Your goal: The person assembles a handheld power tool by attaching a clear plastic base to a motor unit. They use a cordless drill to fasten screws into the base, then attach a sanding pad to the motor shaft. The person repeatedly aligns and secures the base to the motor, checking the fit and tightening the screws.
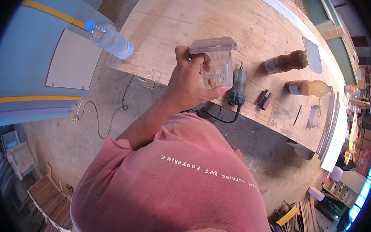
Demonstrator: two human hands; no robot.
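My left hand (188, 80) is closed around a clear plastic router base (217, 68), a see-through housing with a flat square plate on top. It is held above the near edge of the plywood table (180, 19). My thumb presses on its lower end, and the other fingers reach around under the plate. Just right of it, the trim router motor (237, 88) lies on the table, its narrow tip pointing away from me and a black cord running off the near edge. A small dark maroon piece (264, 99) rests beside the motor. My right hand is out of view.
A water bottle (121, 46) stands at the table's left edge. To the right are a dark drink bottle (285, 62), a yellowish drink bottle (308, 87) and a thin black rod (297, 114). Metal strips (330, 125) line the right edge. Black cable (97, 120) trails across the floor.
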